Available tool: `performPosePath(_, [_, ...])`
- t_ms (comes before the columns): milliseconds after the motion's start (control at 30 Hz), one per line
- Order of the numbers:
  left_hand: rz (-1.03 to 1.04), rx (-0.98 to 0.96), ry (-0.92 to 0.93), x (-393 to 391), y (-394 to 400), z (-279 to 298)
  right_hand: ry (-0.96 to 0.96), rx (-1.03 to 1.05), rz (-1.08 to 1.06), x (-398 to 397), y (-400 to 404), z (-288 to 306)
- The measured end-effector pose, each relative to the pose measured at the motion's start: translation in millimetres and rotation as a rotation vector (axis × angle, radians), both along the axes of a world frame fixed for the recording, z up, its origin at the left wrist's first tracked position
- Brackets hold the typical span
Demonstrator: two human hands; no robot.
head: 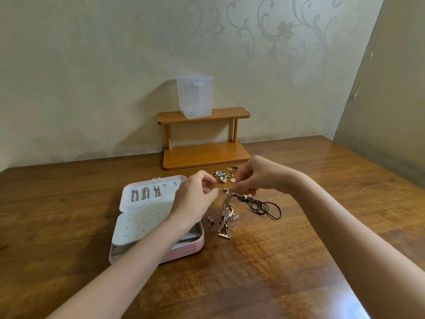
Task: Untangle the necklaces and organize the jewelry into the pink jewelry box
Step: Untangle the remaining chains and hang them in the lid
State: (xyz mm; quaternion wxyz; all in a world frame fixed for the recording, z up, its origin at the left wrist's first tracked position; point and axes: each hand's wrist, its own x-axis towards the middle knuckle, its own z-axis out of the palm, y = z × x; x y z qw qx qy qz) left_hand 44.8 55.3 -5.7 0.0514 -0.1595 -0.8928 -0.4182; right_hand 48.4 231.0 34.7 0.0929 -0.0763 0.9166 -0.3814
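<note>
A brown wooden worktop (299, 226) stands against a patterned wall (92, 65). The right hand (257, 176) pinches a tangled chain bundle (226, 217) that hangs down to the worktop. The left hand (195, 196) has its fingers curled beside it, over the pink jewelry box (184, 250); whether they hold a chain I cannot tell.

Single view, head-worn, wide-angle. Looks forward and down from above the near edge of a wooden table (299, 261), facing a papered wall (92, 77) at the table's far side. Both forearms enter from the bottom corners and meet near frame centre, close to the lens. Straight edges bow toward the frame margins. No second view shares the scene.
</note>
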Motion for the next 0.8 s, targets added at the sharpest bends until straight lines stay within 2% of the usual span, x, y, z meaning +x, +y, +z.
performPosePath(100, [-0.061, -0.036, 0.199, 5.8, -0.1, -4.3, -0.012, 0.001, -0.016, -0.8, -2.4, -3.6])
performPosePath(267, [-0.107, -0.043, 0.3, 7.1, 7.2, -8.8, -0.036, -0.024, -0.011, -0.6, -8.4, -6.3])
performPosePath(400, [-0.138, -0.063, 0.326, 5.9, 8.4, -14.5, -0.056, -0.092, -0.032, -0.9, -10.3, -11.6])
performPosePath(600, [-0.134, -0.017, 0.269, 1.2, 6.0, -16.4, -0.091, -0.242, -0.015, -1.4, -7.0, -15.9])
performPosePath(800, [-0.164, -0.044, 0.276, -1.1, 5.2, -13.7, -0.069, -0.253, -0.002, -2.9, -8.1, -20.0])
